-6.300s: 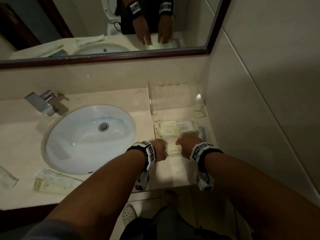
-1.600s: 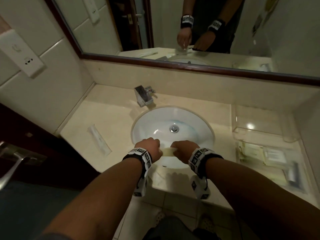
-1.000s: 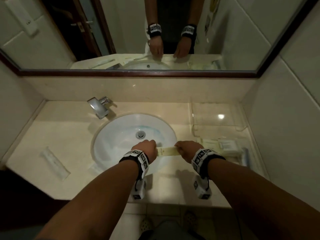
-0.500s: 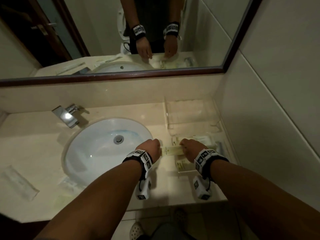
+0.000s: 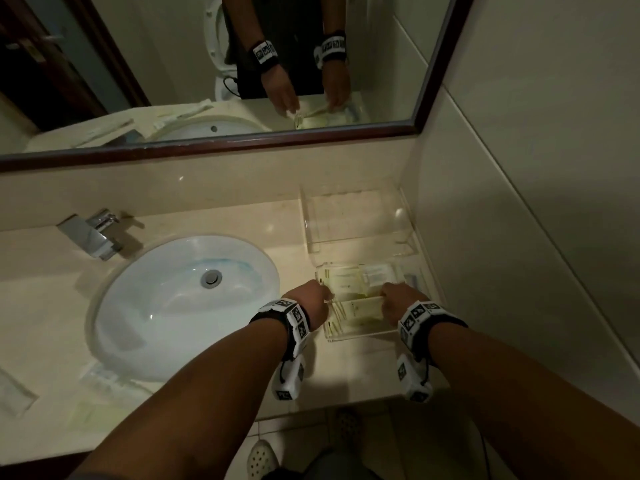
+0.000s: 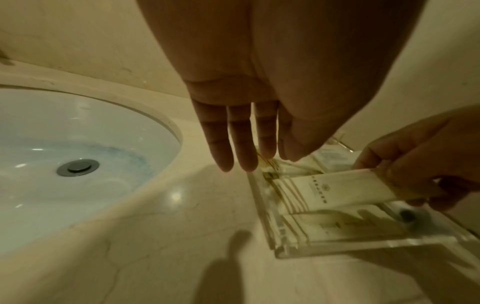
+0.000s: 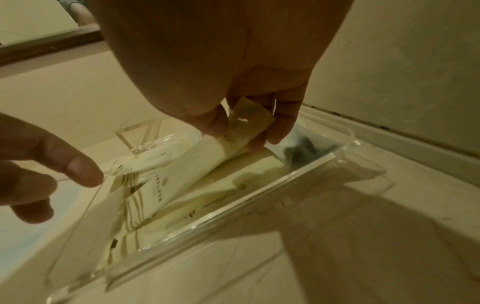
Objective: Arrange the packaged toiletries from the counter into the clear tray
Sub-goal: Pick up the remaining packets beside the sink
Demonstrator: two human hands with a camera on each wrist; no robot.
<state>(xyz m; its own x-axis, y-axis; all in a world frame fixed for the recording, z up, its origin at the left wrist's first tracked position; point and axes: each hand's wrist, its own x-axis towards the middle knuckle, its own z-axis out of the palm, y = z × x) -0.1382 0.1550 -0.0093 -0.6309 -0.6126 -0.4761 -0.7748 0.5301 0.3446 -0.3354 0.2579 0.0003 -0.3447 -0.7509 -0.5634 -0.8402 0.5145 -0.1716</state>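
Carried from over the sink, the cream packet (image 6: 335,190) now slants into the clear tray (image 5: 360,336), atop other packets there. Right hand (image 7: 233,86) pinches its end; left hand (image 6: 259,92) hangs straight-fingered over the tray's sink-side rim. Sink (image 5: 180,306) lies just beside the tray.

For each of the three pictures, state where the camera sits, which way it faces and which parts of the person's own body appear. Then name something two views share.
Head: worn high, facing down at the beige counter; both forearms show.
Left wrist: under the left hand, facing the white oval sink; straight fingers show.
Right wrist: under the right hand, facing the clear plastic tray; fingers pinch the cream paper packet.
Shared: tray and packet.
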